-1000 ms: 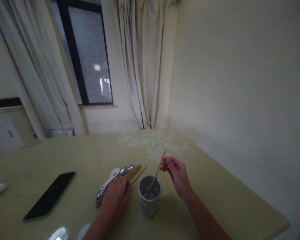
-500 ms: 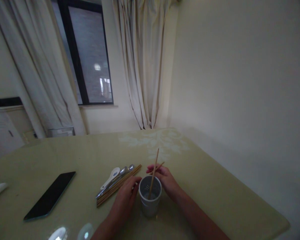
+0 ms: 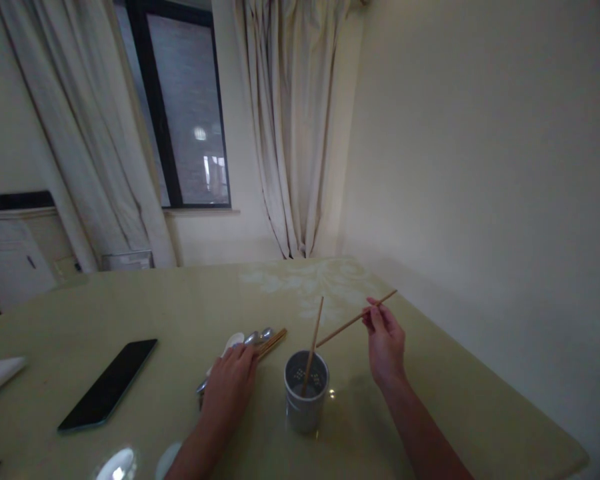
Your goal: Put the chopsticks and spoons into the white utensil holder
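A grey cup-shaped utensil holder (image 3: 306, 417) with small holes inside stands upright on the table. One wooden chopstick (image 3: 314, 340) leans in it, its upper end sticking out over the rim. My right hand (image 3: 386, 340) is raised to the right of the holder, pinching another chopstick (image 3: 347, 325) that slants down toward the holder's far rim. My left hand (image 3: 231, 380) lies over a bundle of chopsticks (image 3: 273, 343) left of the holder, its fingers curled on them and the fingertips partly hidden. Beside the bundle are metal spoons (image 3: 253, 338) and a white spoon (image 3: 234, 341), partly covered by that hand.
A black phone-like slab (image 3: 111, 383) lies on the table (image 3: 170, 313) to the left. A white object (image 3: 0, 377) is at the left edge. Shiny round reflections show near the front. A wall (image 3: 480, 200) runs along the table's right side; curtains and a window are behind.
My left hand has moved left from the holder onto the chopstick bundle. My right hand has moved right and up, carrying its chopstick away from the holder's side.
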The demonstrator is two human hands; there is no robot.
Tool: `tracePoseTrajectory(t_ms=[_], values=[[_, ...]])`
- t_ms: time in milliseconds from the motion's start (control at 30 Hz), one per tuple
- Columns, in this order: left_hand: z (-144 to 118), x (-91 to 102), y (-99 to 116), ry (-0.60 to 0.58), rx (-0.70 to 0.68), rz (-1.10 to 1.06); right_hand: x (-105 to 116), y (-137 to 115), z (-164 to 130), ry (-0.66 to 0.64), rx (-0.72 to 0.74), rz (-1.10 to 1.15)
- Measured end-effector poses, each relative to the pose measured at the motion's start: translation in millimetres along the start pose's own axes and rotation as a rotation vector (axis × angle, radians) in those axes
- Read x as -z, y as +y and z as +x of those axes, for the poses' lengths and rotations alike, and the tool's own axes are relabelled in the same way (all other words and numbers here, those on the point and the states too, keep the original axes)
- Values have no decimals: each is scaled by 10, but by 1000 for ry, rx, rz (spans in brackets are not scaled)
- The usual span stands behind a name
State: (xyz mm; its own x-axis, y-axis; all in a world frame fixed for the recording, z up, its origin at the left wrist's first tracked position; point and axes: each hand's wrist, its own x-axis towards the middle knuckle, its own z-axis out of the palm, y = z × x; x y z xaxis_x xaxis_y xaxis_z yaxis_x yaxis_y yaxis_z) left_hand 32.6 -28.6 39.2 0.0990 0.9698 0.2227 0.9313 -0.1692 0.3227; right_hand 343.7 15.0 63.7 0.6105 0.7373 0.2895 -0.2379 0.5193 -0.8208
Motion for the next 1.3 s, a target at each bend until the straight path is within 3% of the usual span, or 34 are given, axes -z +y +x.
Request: tracePoseTrajectory(t_ms=[67,133,333,567,767,1067,1167,1233,1300], values=[[-9,51,14,-83,25,139,50,-81,52,36,5,77],[-16,86,50,-135,32,187,37,-145,11,-7,-20,116],[-26,122,92,-173,57,191,-164,-161,-332,-374,-129,17],[-56,79,67,-150,91,181,-217,198,-523,-625,-341,-234],[-77,-58,43,-73,-38,87,-249,451,-662,-776,-530,-293],[-53,-194,285,35,-186,-421,-303,382,-689,-794,-565,-180],[-54,-233,295,71,-244,-510,-341,307,-705,-784,-515,-164],[-41,-236,272,95,-248,-501,-353,245,-681,-726,-445,-154],[-23,-207,230,100,-200,-413,-334,176,-598,-569,-337,-135]])
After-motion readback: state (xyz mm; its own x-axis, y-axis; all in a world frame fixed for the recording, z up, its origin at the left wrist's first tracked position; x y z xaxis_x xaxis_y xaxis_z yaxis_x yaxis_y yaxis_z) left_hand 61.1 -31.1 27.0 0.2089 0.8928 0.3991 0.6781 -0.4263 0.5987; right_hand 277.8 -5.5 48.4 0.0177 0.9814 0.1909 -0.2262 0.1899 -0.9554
